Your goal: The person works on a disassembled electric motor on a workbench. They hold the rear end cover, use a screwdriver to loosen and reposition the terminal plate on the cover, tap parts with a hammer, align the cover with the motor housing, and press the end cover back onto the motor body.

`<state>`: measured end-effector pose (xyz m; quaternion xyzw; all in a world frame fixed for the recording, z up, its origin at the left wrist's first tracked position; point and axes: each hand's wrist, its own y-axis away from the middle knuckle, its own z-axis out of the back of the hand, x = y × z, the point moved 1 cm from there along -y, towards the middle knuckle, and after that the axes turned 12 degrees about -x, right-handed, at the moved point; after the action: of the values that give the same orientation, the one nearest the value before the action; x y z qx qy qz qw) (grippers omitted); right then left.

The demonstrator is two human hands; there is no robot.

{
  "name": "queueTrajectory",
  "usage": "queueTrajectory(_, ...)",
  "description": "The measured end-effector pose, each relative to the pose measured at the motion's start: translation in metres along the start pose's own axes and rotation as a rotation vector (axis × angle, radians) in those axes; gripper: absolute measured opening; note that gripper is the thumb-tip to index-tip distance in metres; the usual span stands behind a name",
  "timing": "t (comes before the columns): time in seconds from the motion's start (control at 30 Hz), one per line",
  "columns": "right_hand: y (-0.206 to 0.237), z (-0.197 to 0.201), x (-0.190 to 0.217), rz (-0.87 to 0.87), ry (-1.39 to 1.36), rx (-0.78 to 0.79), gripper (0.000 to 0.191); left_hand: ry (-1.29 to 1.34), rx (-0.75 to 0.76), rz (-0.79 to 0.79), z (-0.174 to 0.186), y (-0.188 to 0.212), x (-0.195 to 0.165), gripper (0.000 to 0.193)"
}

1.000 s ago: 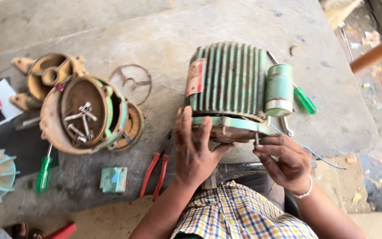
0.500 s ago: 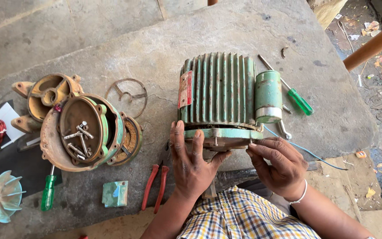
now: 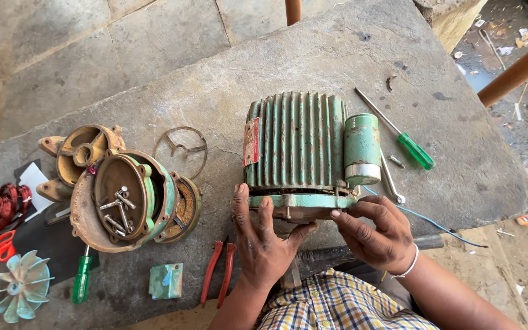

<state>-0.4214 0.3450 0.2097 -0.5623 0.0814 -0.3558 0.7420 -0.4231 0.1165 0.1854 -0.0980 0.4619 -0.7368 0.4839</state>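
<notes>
Finned green motor body [image 3: 294,143] lay mid-worktop [image 3: 172,98], just far of both hands, long axis near-to-far. Left hand [image 3: 263,241] and right hand [image 3: 377,229] gripped its near flange, fingers curled; equally close.

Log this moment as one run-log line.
left hand: on motor base flange | right hand: on flange | motor housing: on stone slab

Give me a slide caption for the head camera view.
Both hands, left hand and right hand, grip the ribbed green metal motor housing on a stone slab.
</notes>
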Motion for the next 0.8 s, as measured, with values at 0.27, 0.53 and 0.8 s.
queueTrajectory(0.27,0.001,0.004,-0.009,0.014,-0.001,-0.002,0.04,0.014,0.038,0.01,-0.004,-0.005,-0.005,0.117)
queueTrajectory(0.53,0.001,0.005,-0.012,0.025,-0.007,-0.017,0.035,-0.018,0.053,-0.011,-0.003,-0.009,-0.008,0.118)
queueTrajectory(0.8,0.002,0.004,-0.019,0.06,-0.039,-0.018,0.035,0.008,0.053,-0.002,-0.002,-0.01,-0.011,0.117)
